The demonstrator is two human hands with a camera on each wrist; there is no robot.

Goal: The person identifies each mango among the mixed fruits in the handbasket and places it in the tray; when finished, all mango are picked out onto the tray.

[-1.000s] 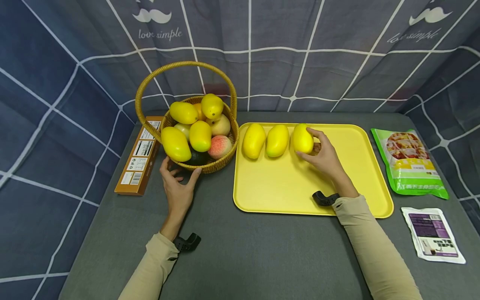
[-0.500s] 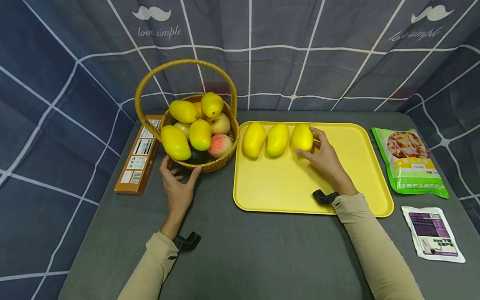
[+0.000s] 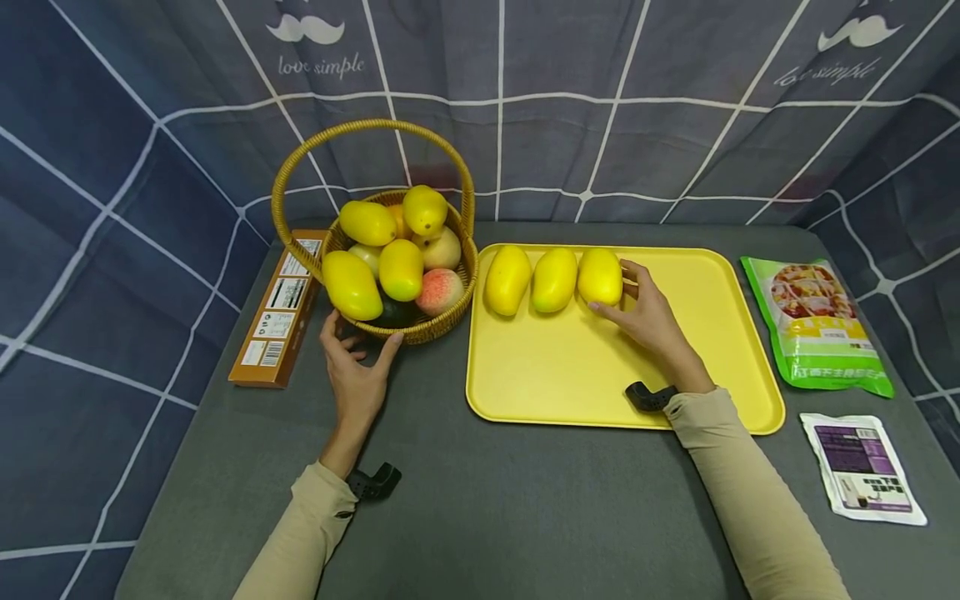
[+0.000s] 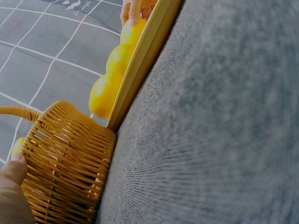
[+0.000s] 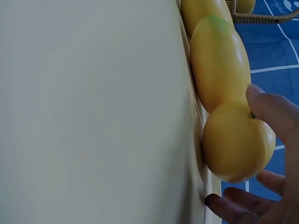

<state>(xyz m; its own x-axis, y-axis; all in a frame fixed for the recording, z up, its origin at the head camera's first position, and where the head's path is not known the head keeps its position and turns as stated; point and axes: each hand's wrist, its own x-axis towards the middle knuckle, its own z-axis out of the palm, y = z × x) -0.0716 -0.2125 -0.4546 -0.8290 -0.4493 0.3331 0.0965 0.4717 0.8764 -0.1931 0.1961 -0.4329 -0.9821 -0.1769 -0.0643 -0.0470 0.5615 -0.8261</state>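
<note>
My left hand rests against the near side of a woven basket, thumb and index finger spread. In the left wrist view its thumb touches the basket's rim. Mangoes, a peach and other fruit fill the basket. Three mangoes lie in a row along the far edge of a yellow tray. My right hand is at the rightmost mango, fingers loosely spread around its right end. The right wrist view shows the thumb by this mango's stem and the lower fingers apart from it.
A brown box lies left of the basket. Right of the tray are a green food packet and a white and purple pouch. A checked curtain hangs behind the grey table.
The rightmost mango has shifted slightly left toward the middle one, and my right hand's fingers have slid back to its right side. The left hand and basket have stayed put.
</note>
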